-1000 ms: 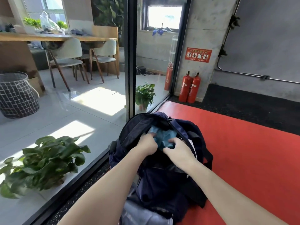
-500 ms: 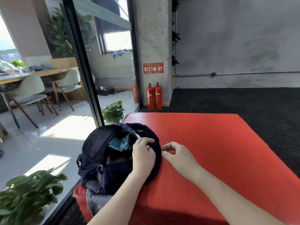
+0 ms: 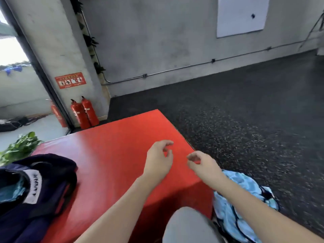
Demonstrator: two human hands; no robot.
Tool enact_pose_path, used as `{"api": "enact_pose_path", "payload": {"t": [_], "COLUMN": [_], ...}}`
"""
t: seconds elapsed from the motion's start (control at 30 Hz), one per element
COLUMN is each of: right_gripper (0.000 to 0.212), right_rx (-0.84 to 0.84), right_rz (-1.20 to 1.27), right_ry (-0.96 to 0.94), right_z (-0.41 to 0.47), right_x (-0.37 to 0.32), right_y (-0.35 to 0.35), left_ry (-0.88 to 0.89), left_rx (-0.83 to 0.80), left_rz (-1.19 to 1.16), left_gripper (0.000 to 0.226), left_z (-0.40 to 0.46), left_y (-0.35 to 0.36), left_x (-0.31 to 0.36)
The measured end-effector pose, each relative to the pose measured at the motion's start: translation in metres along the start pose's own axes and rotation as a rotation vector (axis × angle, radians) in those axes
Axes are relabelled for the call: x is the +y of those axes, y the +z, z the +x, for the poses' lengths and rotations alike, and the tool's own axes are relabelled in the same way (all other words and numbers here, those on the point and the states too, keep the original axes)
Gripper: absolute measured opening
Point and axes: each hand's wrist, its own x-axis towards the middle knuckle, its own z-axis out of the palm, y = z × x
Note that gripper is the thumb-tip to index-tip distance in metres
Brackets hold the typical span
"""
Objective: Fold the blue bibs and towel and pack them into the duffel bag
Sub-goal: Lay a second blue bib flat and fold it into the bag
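Both bare hands hang above the far corner of the flat red mat [image 3: 112,155] and hold nothing. The left hand [image 3: 158,159] has its fingers loosely curled, thumb and forefinger close to each other but with bare air between them. The right hand [image 3: 201,163], just beside it at 3 o'clock, is much the same: fingers bent and relaxed, nothing in them (motion blur hides the fingertips).

At about 5 o'clock from the right hand, under that forearm, a light-blue patterned cloth with dark trim [image 3: 240,207] lies crumpled on the dark speckled floor [image 3: 245,120], touching the mat's near right edge; whether it is a bib or the towel cannot be told. A grey-clad knee [image 3: 185,225] shows at 6 o'clock, between the forearms.

Well apart, at 8 o'clock from the left hand, the dark navy fabric duffel bag [image 3: 52,181] sits on the mat's left side with its mouth open, and a teal-blue piece of cloth [image 3: 12,192] shows inside it.

Farther out, at 10 o'clock, two red fire extinguishers [image 3: 84,113] stand touching at the foot of a grey concrete pillar [image 3: 57,41], below a red safety sign [image 3: 70,80]. A leafy green plant [image 3: 21,146] shows at 9 o'clock behind the bag.
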Motion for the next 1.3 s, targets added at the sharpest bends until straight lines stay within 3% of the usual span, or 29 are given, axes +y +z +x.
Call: {"api": "enact_pose_path", "payload": {"t": [0.17,0.3,0.6,0.7,0.87,1.03,1.17,1.23,1.3], "right_gripper": [0.008,0.008,0.020,0.027,0.037,0.044,0.064,0.056,0.032], "right_rx": [0.117,0.137,0.043,0.009,-0.058,-0.058,-0.095,-0.091,-0.040], "right_rz": [-0.018,-0.042,-0.057,-0.023,-0.113,-0.311,-0.487,-0.517,-0.498], "right_ry": [0.206,0.341,0.575,0.639,0.672,0.554,0.482,0.500,0.512], "right_z": [-0.019,-0.028,-0.040,-0.030,-0.005,0.022,0.039,0.041,0.037], "right_x": [0.094,0.168,0.316,0.349,0.395,0.428,0.444,0.448,0.448], "right_y": [-0.065,-0.095,-0.081,-0.067,-0.044,-0.022,-0.017,-0.020,-0.028], "left_ry": [0.053,-0.014,-0.246,-0.315,-0.251,-0.249,-0.235,-0.223,-0.241], "left_rx": [-0.260,-0.446,-0.786,-0.805,-0.865,-0.885,-0.900,-0.915,-0.913], "left_rz": [-0.031,-0.025,0.121,0.166,0.254,0.267,0.272,0.288,0.290], "left_gripper": [0.032,0.036,0.044,0.046,0.048,0.049,0.048,0.049,0.051], "left_z": [0.005,-0.008,-0.067,-0.063,-0.047,-0.036,-0.036,-0.036,-0.036], "left_y": [0.103,0.177,0.308,0.339,0.377,0.406,0.413,0.411,0.409], "left_x": [0.054,0.075,0.022,0.002,-0.020,-0.038,-0.040,-0.038,-0.036]}}
